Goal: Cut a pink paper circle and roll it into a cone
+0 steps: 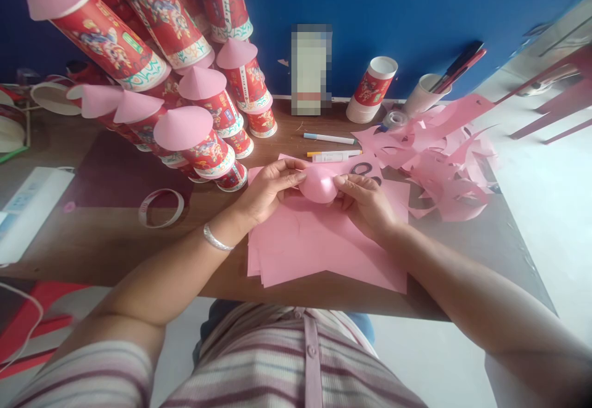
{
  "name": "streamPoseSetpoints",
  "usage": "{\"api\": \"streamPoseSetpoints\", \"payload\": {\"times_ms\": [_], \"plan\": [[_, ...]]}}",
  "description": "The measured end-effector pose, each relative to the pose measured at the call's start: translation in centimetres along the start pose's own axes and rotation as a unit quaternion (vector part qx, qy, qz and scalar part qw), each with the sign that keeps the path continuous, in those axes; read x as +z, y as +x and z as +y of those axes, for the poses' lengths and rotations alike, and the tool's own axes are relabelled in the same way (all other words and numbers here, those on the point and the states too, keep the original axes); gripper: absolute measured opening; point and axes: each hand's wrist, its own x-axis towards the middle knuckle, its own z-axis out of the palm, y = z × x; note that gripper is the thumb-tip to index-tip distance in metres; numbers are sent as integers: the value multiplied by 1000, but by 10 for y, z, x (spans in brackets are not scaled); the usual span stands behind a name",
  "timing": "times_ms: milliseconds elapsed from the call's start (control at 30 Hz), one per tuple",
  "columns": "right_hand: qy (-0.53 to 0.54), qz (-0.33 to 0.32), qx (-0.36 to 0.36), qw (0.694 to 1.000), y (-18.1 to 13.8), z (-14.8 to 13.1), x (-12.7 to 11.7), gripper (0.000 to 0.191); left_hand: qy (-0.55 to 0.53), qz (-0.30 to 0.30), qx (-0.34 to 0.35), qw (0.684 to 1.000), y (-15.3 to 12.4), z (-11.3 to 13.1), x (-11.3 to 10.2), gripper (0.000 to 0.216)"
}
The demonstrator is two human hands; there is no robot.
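Both hands pinch a small pink paper cone (318, 184) just above a stack of pink paper sheets (319, 244). My left hand (271, 187), with a silver bracelet on its wrist, holds the cone's left edge with fingers closed. On the cone's right side, my right hand (365, 201) grips it with curled fingers. Scissors (365, 171) lie half hidden behind the right hand.
A stack of red printed paper cups with pink cone tops (185, 87) stands at the back left. Pink paper scraps (439, 155) pile up on the right. Markers (329, 139), a tape ring (160, 208), a roll of clear tape (396, 118) and more cups (374, 89) lie on the brown table (106, 235).
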Motion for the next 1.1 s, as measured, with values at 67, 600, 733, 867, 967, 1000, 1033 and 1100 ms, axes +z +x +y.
{"api": "streamPoseSetpoints", "payload": {"times_ms": [67, 600, 733, 867, 967, 1000, 1033, 1100], "plan": [[2, -7, 4, 1000, 0, 0, 0, 50, -12, -4, -8, 1000, 0, 1, 1, 38], [-23, -28, 25, 999, 0, 2, 0, 48, -49, -23, -50, 997, 0, -1, 3, 46], [-14, -37, 22, 999, 0, 2, 0, 42, -68, -24, -51, 996, -1, 0, 4, 43], [-8, -34, 18, 999, 1, 3, 0, 38, -57, -30, -50, 997, -2, 2, 4, 42], [-5, -31, 20, 999, 2, 4, -2, 34, -38, -28, -44, 998, -2, 3, 3, 43], [-5, -30, 19, 999, 2, 5, -2, 33, -32, -27, -43, 998, -2, 3, 2, 44], [-5, -29, 17, 999, 3, 5, -2, 32, -28, -26, -43, 998, -2, 2, 2, 44], [-5, -27, 13, 1000, 3, 5, -2, 32, -21, -27, -42, 999, -1, 2, 2, 44]]}}
